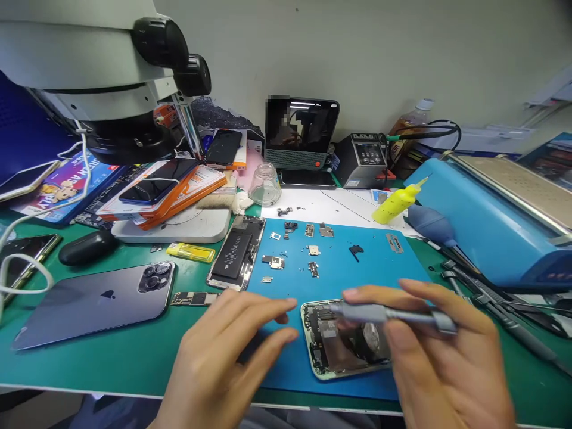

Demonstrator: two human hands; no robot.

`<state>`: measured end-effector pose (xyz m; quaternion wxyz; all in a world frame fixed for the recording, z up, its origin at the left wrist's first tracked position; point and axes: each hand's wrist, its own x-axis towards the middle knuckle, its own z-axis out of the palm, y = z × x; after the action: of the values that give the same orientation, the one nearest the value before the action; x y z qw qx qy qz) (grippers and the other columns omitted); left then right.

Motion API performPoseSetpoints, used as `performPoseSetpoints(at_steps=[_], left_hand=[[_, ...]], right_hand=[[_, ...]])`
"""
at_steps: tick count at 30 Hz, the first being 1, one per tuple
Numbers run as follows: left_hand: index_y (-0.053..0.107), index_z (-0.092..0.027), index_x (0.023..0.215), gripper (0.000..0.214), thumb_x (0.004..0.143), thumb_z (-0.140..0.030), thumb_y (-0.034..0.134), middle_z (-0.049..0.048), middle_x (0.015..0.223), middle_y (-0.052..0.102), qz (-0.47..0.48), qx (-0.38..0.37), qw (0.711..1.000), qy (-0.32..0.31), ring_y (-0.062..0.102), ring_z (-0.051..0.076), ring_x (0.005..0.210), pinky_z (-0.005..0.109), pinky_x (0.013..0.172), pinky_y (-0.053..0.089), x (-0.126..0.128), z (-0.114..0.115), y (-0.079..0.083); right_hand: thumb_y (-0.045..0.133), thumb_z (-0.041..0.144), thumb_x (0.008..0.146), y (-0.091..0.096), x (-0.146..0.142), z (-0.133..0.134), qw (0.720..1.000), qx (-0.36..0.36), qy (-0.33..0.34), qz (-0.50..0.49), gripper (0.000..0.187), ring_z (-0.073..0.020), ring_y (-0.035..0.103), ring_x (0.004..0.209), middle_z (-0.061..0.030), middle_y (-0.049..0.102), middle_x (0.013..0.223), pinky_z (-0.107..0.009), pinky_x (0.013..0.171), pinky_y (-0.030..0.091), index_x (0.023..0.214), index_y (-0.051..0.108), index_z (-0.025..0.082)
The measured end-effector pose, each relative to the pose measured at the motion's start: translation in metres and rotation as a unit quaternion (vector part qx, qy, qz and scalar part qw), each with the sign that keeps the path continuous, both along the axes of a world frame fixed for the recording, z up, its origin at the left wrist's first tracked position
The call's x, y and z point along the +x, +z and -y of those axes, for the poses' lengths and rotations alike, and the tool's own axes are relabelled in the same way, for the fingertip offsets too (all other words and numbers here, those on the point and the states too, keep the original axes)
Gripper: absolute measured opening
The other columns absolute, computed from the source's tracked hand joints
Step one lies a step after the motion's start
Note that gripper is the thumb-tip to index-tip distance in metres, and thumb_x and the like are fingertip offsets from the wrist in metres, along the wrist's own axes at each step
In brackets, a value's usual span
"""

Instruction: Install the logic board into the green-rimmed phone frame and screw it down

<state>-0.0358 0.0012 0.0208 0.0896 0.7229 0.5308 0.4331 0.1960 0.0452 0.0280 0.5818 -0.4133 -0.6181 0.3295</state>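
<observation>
My right hand (447, 351) grips a grey screwdriver (393, 315), held nearly level above an opened phone housing (330, 372). The tool's tip points left, over the upper left part of the housing; whether it touches cannot be told. Dark inner parts and a shiny round patch show inside the housing, whose right end is behind my right hand. Just left of the housing, my left hand (227, 351) hovers with thumb and fingers apart, holding nothing. Small metal phone parts, among them a bracket (273, 261) and a camera module (291, 225), lie spread on the blue mat (357, 277).
A phone screen assembly (235, 253), a logic board (194, 298), a yellow lighter (191, 252) and a dark phone (98, 304) lie left. A microscope (89, 71) overhangs the back left. Tweezers and tools (504, 316), a yellow bottle (395, 204) and a blue machine (473, 220) stand right.
</observation>
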Motion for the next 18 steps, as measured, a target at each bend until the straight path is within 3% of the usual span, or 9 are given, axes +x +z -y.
performPoseSetpoints(at_steps=[4,8,11,15,18], left_hand=[[0.078,-0.036,0.142,0.024,0.12,-0.027,0.075,-0.0058,0.113,0.091,0.096,-0.037,0.993,-0.06,0.084,0.01,0.089,0.02,0.078,0.069,0.008,-0.003,0.002],[0.084,-0.036,0.127,0.024,0.116,-0.015,0.079,-0.0081,0.111,0.092,0.158,-0.047,0.983,-0.079,0.087,0.01,0.094,0.018,0.082,0.07,0.009,-0.004,0.0],[0.085,-0.038,0.133,0.031,0.113,-0.014,0.082,-0.0088,0.112,0.093,0.181,-0.057,0.978,-0.089,0.088,0.01,0.095,0.018,0.087,0.072,0.008,-0.004,-0.003],[0.085,-0.04,0.141,0.039,0.111,-0.014,0.085,-0.0089,0.116,0.094,0.188,-0.072,0.975,-0.093,0.089,0.011,0.098,0.018,0.09,0.072,0.007,-0.004,-0.005],[0.086,-0.04,0.137,0.037,0.112,-0.013,0.083,-0.0096,0.114,0.094,0.193,-0.074,0.974,-0.096,0.089,0.01,0.096,0.018,0.089,0.072,0.007,-0.006,-0.003]], right_hand=[[0.084,0.019,0.11,-0.001,-0.008,0.01,0.997,0.008,-0.002,-0.082,0.048,-0.0252,0.092,0.102,-0.0033,0.091,0.109,-0.031,0.079,0.08,0.152,0.072,0.039],[0.077,0.017,0.114,-0.01,-0.011,0.014,0.992,-0.031,0.013,-0.122,0.045,-0.0253,0.093,0.1,-0.0046,0.092,0.108,-0.03,0.073,0.079,0.153,0.071,0.039],[0.077,0.017,0.114,-0.014,-0.006,0.013,0.992,-0.051,0.023,-0.117,0.044,-0.0249,0.093,0.101,-0.0049,0.092,0.11,-0.025,0.067,0.076,0.152,0.071,0.039],[0.073,0.022,0.117,-0.015,-0.001,0.007,0.99,-0.069,0.036,-0.122,0.038,-0.0246,0.092,0.088,-0.0054,0.092,0.109,-0.027,0.061,0.075,0.151,0.069,0.038],[0.071,0.022,0.118,-0.015,-0.003,0.004,0.985,-0.08,0.061,-0.14,0.036,-0.0221,0.09,0.08,-0.0049,0.092,0.11,-0.027,0.061,0.075,0.15,0.068,0.038]])
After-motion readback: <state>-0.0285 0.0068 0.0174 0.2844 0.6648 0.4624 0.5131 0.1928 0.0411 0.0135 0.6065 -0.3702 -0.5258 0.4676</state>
